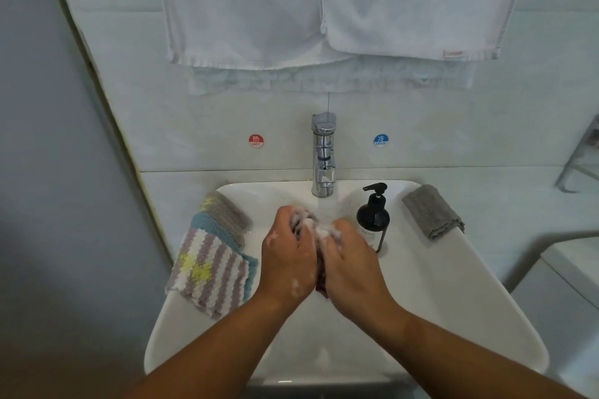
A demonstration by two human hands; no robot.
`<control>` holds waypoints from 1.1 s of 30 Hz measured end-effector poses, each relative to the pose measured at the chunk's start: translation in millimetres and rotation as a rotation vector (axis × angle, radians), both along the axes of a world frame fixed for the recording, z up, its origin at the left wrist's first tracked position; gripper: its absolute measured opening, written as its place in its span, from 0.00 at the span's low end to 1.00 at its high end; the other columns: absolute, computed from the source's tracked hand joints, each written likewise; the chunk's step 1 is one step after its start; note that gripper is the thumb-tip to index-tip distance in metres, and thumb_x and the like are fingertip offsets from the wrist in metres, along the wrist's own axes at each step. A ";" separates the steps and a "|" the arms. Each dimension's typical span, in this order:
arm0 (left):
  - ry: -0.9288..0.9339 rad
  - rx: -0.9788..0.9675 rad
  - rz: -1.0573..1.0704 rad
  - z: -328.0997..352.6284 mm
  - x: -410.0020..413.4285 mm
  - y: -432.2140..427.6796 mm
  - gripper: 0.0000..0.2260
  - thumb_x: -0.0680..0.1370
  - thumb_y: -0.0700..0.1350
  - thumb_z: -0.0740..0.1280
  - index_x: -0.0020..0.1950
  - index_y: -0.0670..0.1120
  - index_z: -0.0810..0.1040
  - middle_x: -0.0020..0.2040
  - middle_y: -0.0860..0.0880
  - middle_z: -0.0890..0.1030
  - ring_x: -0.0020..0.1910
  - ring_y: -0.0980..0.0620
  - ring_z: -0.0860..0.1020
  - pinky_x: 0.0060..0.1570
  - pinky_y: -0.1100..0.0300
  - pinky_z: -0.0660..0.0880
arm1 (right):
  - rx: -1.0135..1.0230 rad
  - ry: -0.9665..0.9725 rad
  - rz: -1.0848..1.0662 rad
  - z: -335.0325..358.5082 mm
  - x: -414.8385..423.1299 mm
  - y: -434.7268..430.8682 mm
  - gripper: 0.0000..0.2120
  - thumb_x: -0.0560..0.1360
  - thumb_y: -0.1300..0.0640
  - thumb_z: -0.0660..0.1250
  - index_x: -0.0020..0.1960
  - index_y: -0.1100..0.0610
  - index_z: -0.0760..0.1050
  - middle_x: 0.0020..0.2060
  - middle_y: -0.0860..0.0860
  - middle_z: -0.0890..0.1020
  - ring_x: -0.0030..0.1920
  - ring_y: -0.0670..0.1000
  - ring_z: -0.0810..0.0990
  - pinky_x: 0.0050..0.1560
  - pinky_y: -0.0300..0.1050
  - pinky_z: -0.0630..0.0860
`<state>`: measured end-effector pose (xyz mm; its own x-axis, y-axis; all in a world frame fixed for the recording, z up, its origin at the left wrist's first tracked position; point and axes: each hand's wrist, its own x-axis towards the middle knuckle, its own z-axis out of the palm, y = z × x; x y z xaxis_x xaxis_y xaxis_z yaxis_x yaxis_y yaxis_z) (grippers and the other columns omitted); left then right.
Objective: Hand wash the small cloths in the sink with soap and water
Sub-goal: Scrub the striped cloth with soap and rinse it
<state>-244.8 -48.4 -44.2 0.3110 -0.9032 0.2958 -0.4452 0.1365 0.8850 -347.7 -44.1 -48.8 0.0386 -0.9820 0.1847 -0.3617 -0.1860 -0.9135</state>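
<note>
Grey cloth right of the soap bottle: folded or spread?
Folded. The grey cloth lies compact on the sink rim, with stacked layer edges showing at its near end.

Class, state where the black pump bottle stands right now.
Head view: the black pump bottle stands on the sink's right rim, between the right hand and the folded grey cloth.

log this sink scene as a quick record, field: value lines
left hand: grips the soapy cloth
right hand: grips the same cloth, pressed against the left hand
cloth state: bunched, covered in foam, held over the sink
tap: just behind the hands; water seems to run, faint
soap bottle: black pump, upright on the rim, right of the hands
striped cloths: stacked on the left rim
grey cloth: folded on the right rim
white towels: hanging on the wall above
</note>
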 end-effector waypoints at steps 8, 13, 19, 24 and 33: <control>-0.006 0.017 -0.083 -4.3 -11.5 14.3 0.04 0.84 0.45 0.60 0.53 0.51 0.73 0.42 0.55 0.78 0.41 0.60 0.77 0.36 0.72 0.72 | -0.064 0.066 -0.160 4.2 -8.1 -19.3 0.08 0.84 0.58 0.56 0.52 0.53 0.74 0.41 0.47 0.80 0.41 0.45 0.80 0.35 0.29 0.73; 0.060 0.009 0.035 0.1 -2.0 2.9 0.05 0.80 0.42 0.63 0.53 0.51 0.74 0.42 0.56 0.79 0.42 0.58 0.78 0.37 0.73 0.72 | 0.016 -0.010 -0.014 -0.2 2.0 5.3 0.07 0.85 0.56 0.57 0.48 0.53 0.69 0.36 0.52 0.78 0.31 0.49 0.79 0.27 0.42 0.79; 0.079 0.050 -0.112 -4.3 -14.2 16.5 0.03 0.83 0.48 0.62 0.53 0.51 0.75 0.43 0.54 0.80 0.42 0.56 0.80 0.42 0.59 0.82 | -0.021 -0.018 -0.177 6.0 -10.0 -18.4 0.08 0.83 0.56 0.59 0.47 0.51 0.73 0.40 0.49 0.80 0.42 0.48 0.80 0.39 0.41 0.74; 0.057 0.013 -0.010 1.2 -2.5 2.2 0.03 0.81 0.44 0.64 0.52 0.51 0.75 0.43 0.55 0.79 0.43 0.58 0.78 0.42 0.65 0.75 | 0.068 -0.041 -0.076 -5.0 -0.5 -1.4 0.10 0.85 0.52 0.56 0.47 0.53 0.71 0.39 0.52 0.79 0.37 0.49 0.80 0.34 0.49 0.80; 0.170 0.113 -0.152 -12.2 -13.2 12.2 0.06 0.82 0.46 0.62 0.46 0.54 0.75 0.40 0.49 0.80 0.37 0.48 0.80 0.33 0.53 0.79 | -0.039 -0.001 -0.200 1.0 -14.0 -23.6 0.05 0.83 0.54 0.61 0.53 0.51 0.76 0.43 0.45 0.81 0.42 0.42 0.80 0.37 0.29 0.72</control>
